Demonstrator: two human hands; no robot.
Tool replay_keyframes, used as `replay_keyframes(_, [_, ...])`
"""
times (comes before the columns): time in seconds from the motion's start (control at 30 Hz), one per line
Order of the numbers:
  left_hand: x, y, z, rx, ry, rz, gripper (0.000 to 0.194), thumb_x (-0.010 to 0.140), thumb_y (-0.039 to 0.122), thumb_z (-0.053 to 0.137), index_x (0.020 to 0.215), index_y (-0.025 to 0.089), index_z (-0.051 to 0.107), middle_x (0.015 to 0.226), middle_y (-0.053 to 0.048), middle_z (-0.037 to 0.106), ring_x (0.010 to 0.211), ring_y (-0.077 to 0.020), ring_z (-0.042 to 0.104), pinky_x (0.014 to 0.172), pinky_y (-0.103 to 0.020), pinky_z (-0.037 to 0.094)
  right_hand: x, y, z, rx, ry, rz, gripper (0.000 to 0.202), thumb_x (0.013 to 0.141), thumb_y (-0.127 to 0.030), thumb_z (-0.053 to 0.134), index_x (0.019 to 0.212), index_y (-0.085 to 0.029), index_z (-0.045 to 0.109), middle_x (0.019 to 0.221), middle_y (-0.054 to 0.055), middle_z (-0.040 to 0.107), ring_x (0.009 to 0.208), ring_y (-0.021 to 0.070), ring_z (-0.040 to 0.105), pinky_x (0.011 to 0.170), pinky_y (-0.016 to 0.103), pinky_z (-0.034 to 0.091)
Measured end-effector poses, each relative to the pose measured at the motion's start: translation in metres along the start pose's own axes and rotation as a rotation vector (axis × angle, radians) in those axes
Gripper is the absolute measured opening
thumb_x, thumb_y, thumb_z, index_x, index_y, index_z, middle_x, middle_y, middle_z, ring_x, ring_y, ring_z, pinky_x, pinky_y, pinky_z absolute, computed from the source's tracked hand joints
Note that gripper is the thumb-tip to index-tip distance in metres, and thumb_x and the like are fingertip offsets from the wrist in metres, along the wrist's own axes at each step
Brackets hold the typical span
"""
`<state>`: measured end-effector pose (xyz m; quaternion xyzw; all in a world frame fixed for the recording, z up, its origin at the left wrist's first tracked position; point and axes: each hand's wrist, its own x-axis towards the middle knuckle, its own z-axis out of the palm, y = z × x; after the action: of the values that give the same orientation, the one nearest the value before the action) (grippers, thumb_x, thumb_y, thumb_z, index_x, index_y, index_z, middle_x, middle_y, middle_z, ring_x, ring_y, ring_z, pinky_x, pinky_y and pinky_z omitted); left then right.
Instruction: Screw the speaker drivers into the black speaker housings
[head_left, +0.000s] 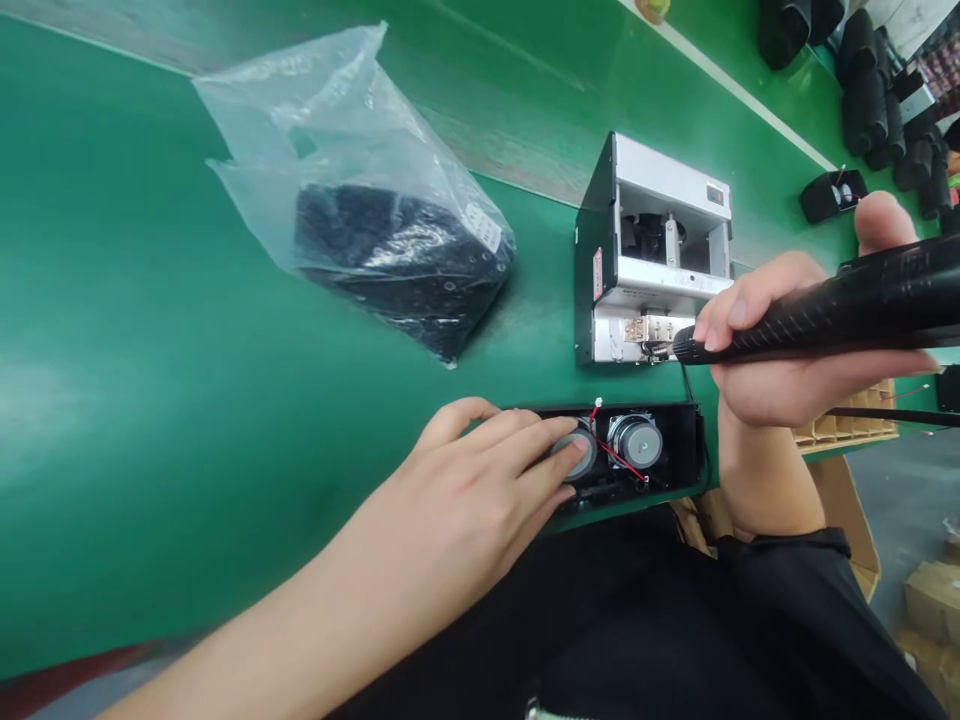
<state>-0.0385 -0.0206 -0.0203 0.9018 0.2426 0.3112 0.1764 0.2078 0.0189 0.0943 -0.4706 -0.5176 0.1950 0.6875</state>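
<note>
My right hand (780,340) is wrapped round a black electric screwdriver (840,300). Its tip reaches the metal pick-up part at the front of a silver and black screw feeder (667,275). Lower down, my left hand (487,475) lies over the left end of a long black speaker box (682,450), gripping it with its fingers over one round speaker (583,455). A second speaker (640,442) shows uncovered to the right. A thin red wire with a white plug (598,403) crosses between the two. My left hand hides the box's left end.
A clear plastic bag (375,230) with black parts inside lies at the upper left of the green table (135,330). Dark cylindrical things (862,90) stand at the far right, near a smaller black speaker box (832,193). A cardboard divider tray (851,425) sits below the screwdriver's cable.
</note>
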Motion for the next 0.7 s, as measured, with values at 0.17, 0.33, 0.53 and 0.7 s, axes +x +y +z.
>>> replay_keyframes(0.17, [-0.009,0.0,-0.003,0.079,-0.041,0.038,0.035,0.13,0.033,0.055,0.136,0.023,0.088,0.144,-0.013,0.095,0.123,-0.0362,0.087,0.113,-0.058,0.06,-0.001,0.011,0.002,-0.057,0.044,-0.154,0.078,0.113,-0.106,0.036,0.136,-0.043,0.076,0.069,-0.007,0.052,0.041,0.0143,0.045,0.043,0.029,0.043])
replay_keyframes(0.33, [-0.016,-0.002,-0.005,0.109,-0.102,0.053,0.033,0.127,0.041,0.062,0.143,0.024,0.086,0.15,-0.014,0.093,0.126,-0.0396,0.088,0.119,-0.064,0.062,-0.001,0.021,0.003,0.061,0.041,-0.15,0.051,0.122,-0.079,0.046,0.136,-0.045,0.082,0.072,-0.005,0.057,0.042,0.0153,0.047,0.042,0.03,0.039])
replay_keyframes(0.53, [-0.017,0.0,-0.001,0.16,-0.101,0.098,0.036,0.128,0.034,0.057,0.143,0.02,0.086,0.154,-0.017,0.091,0.127,-0.0413,0.087,0.116,-0.068,0.062,-0.001,0.029,0.007,0.1,0.003,-0.156,0.046,0.12,-0.08,0.054,0.138,-0.044,0.075,0.071,-0.008,0.061,0.042,0.016,0.05,0.043,0.033,0.039])
replay_keyframes(0.7, [-0.022,0.002,0.003,0.143,-0.089,0.064,0.032,0.125,0.034,0.063,0.142,0.021,0.087,0.154,-0.017,0.091,0.128,-0.0422,0.086,0.12,-0.069,0.061,0.003,0.031,0.01,0.091,-0.037,-0.165,0.055,0.118,-0.088,0.053,0.134,-0.039,0.071,0.069,-0.01,0.061,0.04,0.0127,0.052,0.042,0.027,0.04])
